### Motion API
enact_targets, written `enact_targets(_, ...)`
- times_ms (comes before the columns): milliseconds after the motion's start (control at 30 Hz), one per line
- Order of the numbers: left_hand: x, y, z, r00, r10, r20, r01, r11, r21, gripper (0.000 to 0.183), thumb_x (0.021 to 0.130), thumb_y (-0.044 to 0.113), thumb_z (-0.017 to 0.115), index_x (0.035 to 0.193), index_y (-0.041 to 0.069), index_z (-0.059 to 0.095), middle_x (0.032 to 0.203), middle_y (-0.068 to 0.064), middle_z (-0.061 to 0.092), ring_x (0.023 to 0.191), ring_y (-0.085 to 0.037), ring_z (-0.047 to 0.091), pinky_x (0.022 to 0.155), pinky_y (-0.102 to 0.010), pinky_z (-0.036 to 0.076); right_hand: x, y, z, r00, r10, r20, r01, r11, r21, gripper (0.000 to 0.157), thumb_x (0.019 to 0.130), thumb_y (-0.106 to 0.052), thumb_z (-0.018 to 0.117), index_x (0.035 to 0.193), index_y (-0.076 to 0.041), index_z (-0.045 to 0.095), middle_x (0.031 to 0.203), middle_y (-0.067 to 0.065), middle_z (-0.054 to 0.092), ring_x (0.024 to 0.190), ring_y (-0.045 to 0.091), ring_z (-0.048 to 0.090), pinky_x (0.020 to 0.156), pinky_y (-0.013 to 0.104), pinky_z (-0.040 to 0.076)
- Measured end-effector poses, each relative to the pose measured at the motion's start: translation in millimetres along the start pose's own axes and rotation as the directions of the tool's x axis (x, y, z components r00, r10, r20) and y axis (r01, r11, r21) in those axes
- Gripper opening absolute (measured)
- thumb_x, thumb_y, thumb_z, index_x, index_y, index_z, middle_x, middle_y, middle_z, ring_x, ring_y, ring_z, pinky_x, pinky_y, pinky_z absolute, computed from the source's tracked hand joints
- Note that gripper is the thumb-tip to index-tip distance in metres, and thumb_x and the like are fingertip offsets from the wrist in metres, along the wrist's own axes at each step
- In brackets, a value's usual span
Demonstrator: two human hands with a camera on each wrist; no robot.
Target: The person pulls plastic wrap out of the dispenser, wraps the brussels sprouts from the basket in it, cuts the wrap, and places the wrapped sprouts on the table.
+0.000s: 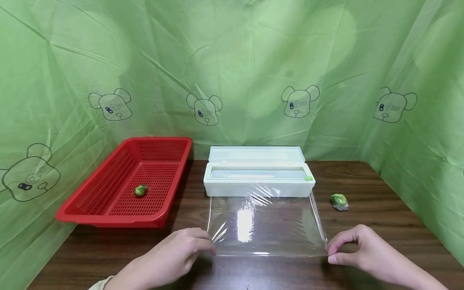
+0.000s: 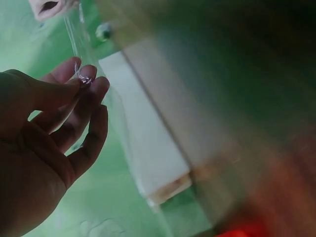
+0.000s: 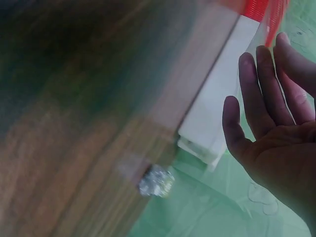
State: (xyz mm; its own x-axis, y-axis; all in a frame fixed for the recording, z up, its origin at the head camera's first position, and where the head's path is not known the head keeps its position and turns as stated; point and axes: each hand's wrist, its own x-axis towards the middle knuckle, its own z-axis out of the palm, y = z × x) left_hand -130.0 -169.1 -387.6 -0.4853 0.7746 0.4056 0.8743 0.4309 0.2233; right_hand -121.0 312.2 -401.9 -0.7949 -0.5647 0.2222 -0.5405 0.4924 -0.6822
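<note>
A clear sheet of plastic wrap (image 1: 275, 225) stretches toward me from a white wrap dispenser (image 1: 259, 188), whose lid stands raised at the back. My left hand (image 1: 181, 251) pinches the sheet's near left corner; in the left wrist view the film (image 2: 85, 79) bunches between thumb and fingertips. At the near right corner, my right hand (image 1: 359, 249) pinches the film between thumb and index finger. A small green slide (image 1: 308, 178) sits at the dispenser's right end. Right of it lies a small green vegetable wrapped in film (image 1: 339, 201), also visible as a shiny bundle (image 3: 156, 181) in the right wrist view.
A red perforated basket (image 1: 121, 218) stands at the left, with one small green vegetable (image 1: 140, 190) inside. Green fabric (image 1: 246, 60) with bear drawings hangs behind and on both sides of the dark wooden table (image 1: 384, 201).
</note>
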Motion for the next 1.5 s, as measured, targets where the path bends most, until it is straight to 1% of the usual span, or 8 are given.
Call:
enact_targets(233, -0.1, -7.0, 22.1, 0.999, -0.013, 0.049, 0.01, 0.998, 0.062, 0.035, 0.084, -0.01, 0.07, 0.092, 0.024, 0.078, 0.095, 0.018, 0.068, 0.091, 0.0, 0.064, 0.078, -0.025, 0.054, 3, 12, 14.1, 0.999, -0.053, -0.01, 0.052, 0.998, -0.039, 0.016, 0.087, -0.012, 0.086, 0.091, -0.026, 0.081, 0.092, -0.011, 0.077, 0.089, 0.006, 0.071, 0.08, 0.016, 0.05)
enact_targets(500, 1.3, -11.0, 34.6, 0.994, -0.029, 0.109, 0.019, 0.995, 0.095, 0.032, 0.087, -0.006, 0.071, 0.09, 0.024, 0.079, 0.097, 0.017, 0.065, 0.09, -0.002, 0.065, 0.075, -0.029, 0.055, 6, 20, 23.6, 0.994, -0.108, 0.017, 0.109, 0.993, -0.041, 0.017, 0.086, -0.01, 0.086, 0.09, -0.027, 0.081, 0.094, -0.012, 0.076, 0.089, 0.006, 0.07, 0.079, 0.016, 0.05)
enact_targets(700, 0.8, -11.4, 37.3, 0.993, -0.033, 0.116, 0.021, 0.994, 0.104, 0.03, 0.088, -0.005, 0.071, 0.089, 0.024, 0.08, 0.096, 0.016, 0.058, 0.091, -0.004, 0.062, 0.077, -0.026, 0.054, 7, 21, 28.3, 0.992, -0.123, 0.01, 0.124, 0.989, -0.086, 0.02, 0.083, -0.013, 0.09, 0.088, -0.029, 0.079, 0.099, -0.013, 0.075, 0.092, 0.006, 0.069, 0.08, 0.014, 0.048)
enact_targets(967, 1.1, -12.2, 33.9, 0.988, -0.002, 0.155, -0.018, 0.992, 0.123, 0.02, 0.09, 0.006, 0.077, 0.09, 0.026, 0.078, 0.089, 0.017, 0.057, 0.087, -0.002, 0.059, 0.076, -0.021, 0.051, 5, 20, 26.3, 0.992, -0.124, 0.034, 0.127, 0.986, -0.107, 0.018, 0.087, -0.016, 0.088, 0.1, -0.025, 0.079, 0.098, -0.016, 0.074, 0.091, 0.004, 0.068, 0.077, 0.02, 0.053)
enact_targets(1100, 1.6, -12.3, 31.7, 0.984, 0.0, 0.178, -0.021, 0.993, 0.116, 0.019, 0.085, 0.008, 0.08, 0.09, 0.027, 0.077, 0.089, 0.018, 0.059, 0.088, -0.002, 0.059, 0.076, -0.024, 0.051, 3, 18, 27.3, 0.988, -0.143, 0.056, 0.149, 0.978, -0.144, 0.017, 0.088, -0.021, 0.087, 0.094, -0.032, 0.077, 0.107, -0.012, 0.072, 0.097, 0.008, 0.068, 0.08, 0.021, 0.051)
enact_targets(1300, 2.3, -11.8, 26.5, 0.977, -0.069, 0.201, 0.054, 0.995, 0.08, 0.015, 0.087, 0.014, 0.081, 0.089, 0.029, 0.076, 0.094, 0.018, 0.056, 0.088, 0.0, 0.057, 0.076, -0.026, 0.053, 4, 14, 30.1, 0.984, -0.169, 0.048, 0.174, 0.977, -0.125, 0.019, 0.087, -0.018, 0.088, 0.094, -0.032, 0.077, 0.109, -0.01, 0.068, 0.097, 0.009, 0.065, 0.079, 0.021, 0.05)
enact_targets(1400, 4.4, -11.4, 24.2, 0.974, -0.129, 0.186, 0.117, 0.99, 0.075, 0.011, 0.091, 0.017, 0.08, 0.094, 0.028, 0.078, 0.097, 0.017, 0.058, 0.093, -0.002, 0.059, 0.08, -0.028, 0.056, 8, 13, 29.8, 0.985, -0.169, -0.016, 0.166, 0.979, -0.117, 0.022, 0.086, -0.013, 0.088, 0.096, -0.029, 0.077, 0.103, -0.011, 0.069, 0.093, 0.008, 0.065, 0.079, 0.019, 0.05)
enact_targets(1500, 6.1, -11.8, 22.9, 0.967, -0.204, 0.153, 0.189, 0.976, 0.109, 0.012, 0.093, 0.021, 0.081, 0.104, 0.024, 0.078, 0.102, 0.014, 0.06, 0.098, -0.008, 0.061, 0.084, -0.034, 0.057, 12, 11, 26.8, 0.99, -0.104, -0.099, 0.088, 0.984, -0.156, 0.023, 0.085, -0.012, 0.089, 0.098, -0.027, 0.078, 0.1, -0.013, 0.069, 0.089, 0.008, 0.063, 0.075, 0.021, 0.049)
